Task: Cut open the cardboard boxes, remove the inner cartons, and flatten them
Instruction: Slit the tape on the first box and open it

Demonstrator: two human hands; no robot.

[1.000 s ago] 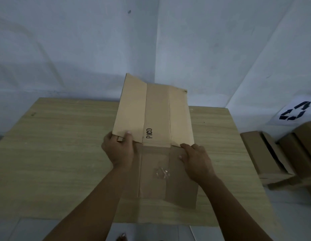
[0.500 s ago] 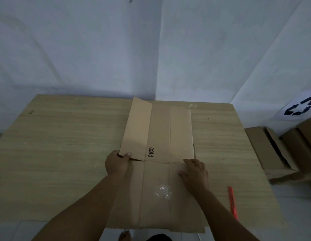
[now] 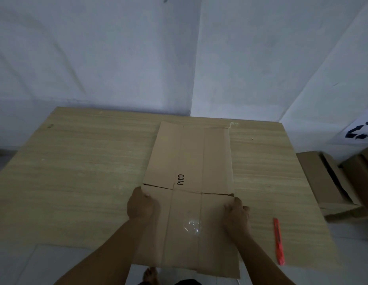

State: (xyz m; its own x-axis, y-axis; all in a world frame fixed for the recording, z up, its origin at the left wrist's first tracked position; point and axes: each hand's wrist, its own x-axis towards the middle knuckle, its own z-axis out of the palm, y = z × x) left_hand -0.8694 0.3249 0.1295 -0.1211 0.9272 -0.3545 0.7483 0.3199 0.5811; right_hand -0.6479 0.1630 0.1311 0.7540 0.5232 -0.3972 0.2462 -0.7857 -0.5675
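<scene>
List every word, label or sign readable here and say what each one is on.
"PICO": black print, running sideways, on the flattened cardboard box lying on the table.
Recycling arrows symbol, no words, cut off by the frame: on a white sign at the right wall.
Nothing else is readable.

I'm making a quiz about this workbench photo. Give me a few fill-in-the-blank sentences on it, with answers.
1. The word printed on the flattened cardboard box is ____.
2. The utility knife lying on the table is ____ in colour.
3. The knife lies nearer the person's ____ hand.
4. The sign on the wall shows a ____ symbol.

Answers: PICO; red; right; recycling
</scene>
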